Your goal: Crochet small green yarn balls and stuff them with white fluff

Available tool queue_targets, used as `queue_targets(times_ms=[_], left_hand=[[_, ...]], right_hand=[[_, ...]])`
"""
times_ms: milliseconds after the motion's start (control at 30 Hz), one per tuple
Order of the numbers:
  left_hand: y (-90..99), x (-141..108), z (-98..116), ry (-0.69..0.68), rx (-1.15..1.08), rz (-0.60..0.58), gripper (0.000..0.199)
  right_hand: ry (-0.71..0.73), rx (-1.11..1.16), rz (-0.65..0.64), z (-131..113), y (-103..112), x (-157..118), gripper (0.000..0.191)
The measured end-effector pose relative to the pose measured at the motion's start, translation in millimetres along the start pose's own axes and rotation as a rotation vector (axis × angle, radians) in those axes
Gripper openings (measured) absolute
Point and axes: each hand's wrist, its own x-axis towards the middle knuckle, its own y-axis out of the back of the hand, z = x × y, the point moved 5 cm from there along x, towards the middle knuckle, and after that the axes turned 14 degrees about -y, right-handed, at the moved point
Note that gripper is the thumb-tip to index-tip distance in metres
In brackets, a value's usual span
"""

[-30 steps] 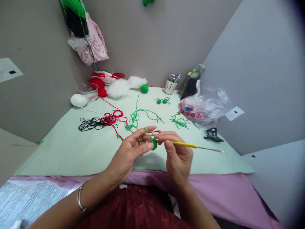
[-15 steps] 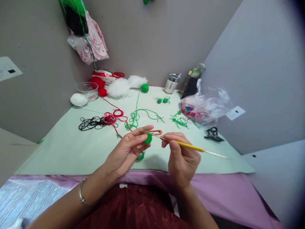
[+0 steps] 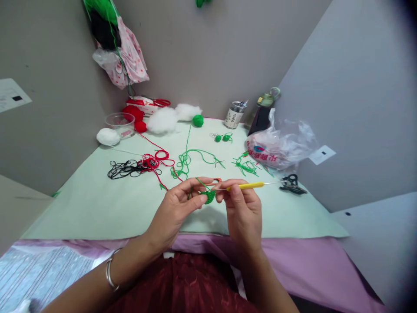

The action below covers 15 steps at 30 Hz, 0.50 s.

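My left hand (image 3: 177,204) pinches a small green crocheted piece (image 3: 210,197) between thumb and fingers, above the front of the table. A green strand of yarn (image 3: 202,184) runs over its index finger. My right hand (image 3: 243,211) grips a crochet hook (image 3: 249,185) with a yellow handle, held nearly level. The hook's thin metal tip reaches the upper edge of the green piece; whether it passes through a stitch I cannot tell. An orange stitch marker (image 3: 217,180) shows behind the fingers, partly hidden.
Tangled green yarn (image 3: 182,163), red yarn (image 3: 161,154) and black yarn (image 3: 125,168) lie beyond my hands. Further back are white stuffing (image 3: 163,120), a clear tub (image 3: 120,124) and a pen holder (image 3: 234,116). At right sit a plastic bag (image 3: 276,145) and a black hair claw (image 3: 293,184).
My right hand has moved left and turned the hook closer to level, its tip now at the green piece. The left hand has tilted the piece, and its fingers have shifted slightly right.
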Motion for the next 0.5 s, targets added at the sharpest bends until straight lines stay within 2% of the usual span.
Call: queue_targets(times_ms=[300,500], left_hand=[[-0.2,0.1,-0.4,-0.021,0.011,-0.026,0.026],[2.7,1.4,1.1,-0.106,0.118,-0.058,0.022]], right_hand=[[0.007,-0.027,-0.054,-2.2,1.5,-3.7,0.023],[0.105,-0.189,-0.014,-11.7,-0.9,-10.6,0.023]])
